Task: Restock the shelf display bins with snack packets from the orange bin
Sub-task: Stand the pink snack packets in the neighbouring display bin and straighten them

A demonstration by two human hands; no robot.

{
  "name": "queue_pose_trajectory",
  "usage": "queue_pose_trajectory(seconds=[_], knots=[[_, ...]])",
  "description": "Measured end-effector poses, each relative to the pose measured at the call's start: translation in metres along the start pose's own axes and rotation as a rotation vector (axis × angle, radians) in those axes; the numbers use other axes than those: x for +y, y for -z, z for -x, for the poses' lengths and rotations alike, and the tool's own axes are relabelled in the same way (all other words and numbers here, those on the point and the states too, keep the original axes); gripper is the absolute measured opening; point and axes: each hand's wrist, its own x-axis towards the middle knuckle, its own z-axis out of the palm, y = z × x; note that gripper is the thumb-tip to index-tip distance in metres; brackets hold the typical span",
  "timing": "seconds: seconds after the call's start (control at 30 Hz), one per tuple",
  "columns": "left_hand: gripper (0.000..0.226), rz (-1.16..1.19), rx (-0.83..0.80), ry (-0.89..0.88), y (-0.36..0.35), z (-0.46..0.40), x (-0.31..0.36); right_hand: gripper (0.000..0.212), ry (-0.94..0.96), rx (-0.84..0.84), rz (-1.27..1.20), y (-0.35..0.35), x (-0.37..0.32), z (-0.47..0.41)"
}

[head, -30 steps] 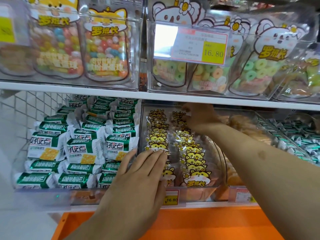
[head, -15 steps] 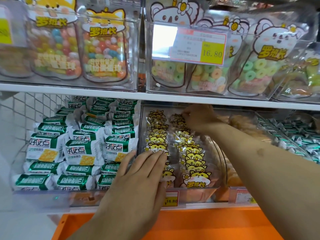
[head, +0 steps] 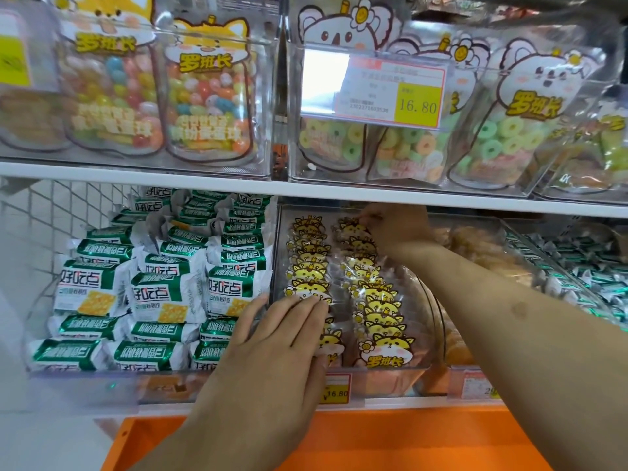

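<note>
Left hand flat, fingers released, against front yellow cat-print clear snack packets. Right hand at 12 o'clock, fingers pinching rear packet in clear plastic display bin.

Clear glossy plastic bin w/ shiny film packets; orange bin smooth matt plastic.

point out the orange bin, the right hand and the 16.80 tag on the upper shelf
orange bin [head: 390, 436]: head view, bare floor
right hand [head: 397, 229]: head view, back of hand
16.80 tag [head: 417, 104]: head view, yellow price patch
</note>
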Motion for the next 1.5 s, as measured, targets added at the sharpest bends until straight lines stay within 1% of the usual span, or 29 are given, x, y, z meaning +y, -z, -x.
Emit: queue_pose_trajectory(seconds=[0.07, 0.13, 0.23, 0.33, 0.6, 0.7, 0.8, 0.87, 0.97, 1.07, 1.17, 1.27, 1.5], knots=[[0.057, 0.001, -0.004, 0.001, 0.001, 0.0, 0.0, 0.023, -0.007, 0.023, -0.019, -0.002, 0.001, -0.001], [0.057, 0.005, -0.004, 0.002, 0.002, 0.0, 0.001, 0.022, -0.012, -0.01, -0.045, 0.001, 0.002, 0.0], [0.057, 0.0, 0.002, -0.001, 0.003, 0.0, 0.001, 0.024, 0.048, -0.1, 0.052, 0.006, -0.002, 0.004], [0.057, -0.004, 0.0, -0.004, 0.003, 0.0, 0.001, 0.026, 0.078, -0.145, 0.141, 0.006, -0.005, 0.003], [0.058, -0.014, -0.052, 0.002, 0.008, 0.001, 0.001, 0.034, 0.05, -0.114, 0.096, 0.008, -0.011, 0.009], [0.062, -0.018, -0.106, 0.001, 0.014, 0.001, 0.001, 0.037, 0.069, -0.155, 0.096, 0.017, -0.019, 0.031], [0.068, 0.015, -0.126, 0.019, 0.021, -0.001, 0.006, 0.032, 0.09, -0.198, 0.092, 0.035, -0.029, 0.081], [0.069, 0.041, -0.091, 0.027, 0.024, -0.001, 0.011, 0.042, 0.137, -0.178, 0.149, 0.044, -0.035, 0.123], [0.067, 0.036, -0.076, 0.015, 0.03, 0.001, 0.019, 0.056, 0.264, -0.129, 0.264, 0.041, -0.037, 0.172], [0.065, 0.026, -0.096, -0.007, 0.025, 0.005, 0.028, 0.06, 0.282, -0.118, 0.348, 0.026, -0.025, 0.195], [0.068, -0.011, -0.127, -0.007, 0.019, 0.008, 0.029, 0.061, 0.282, -0.09, 0.403, 0.018, -0.014, 0.195], [0.067, -0.003, -0.128, -0.013, 0.02, 0.008, 0.029, 0.061, 0.254, -0.093, 0.384, 0.014, -0.016, 0.19], [0.065, 0.12, -0.031, -0.019, 0.021, 0.001, 0.032, 0.069, 0.224, -0.111, 0.273, 0.024, -0.023, 0.191]])
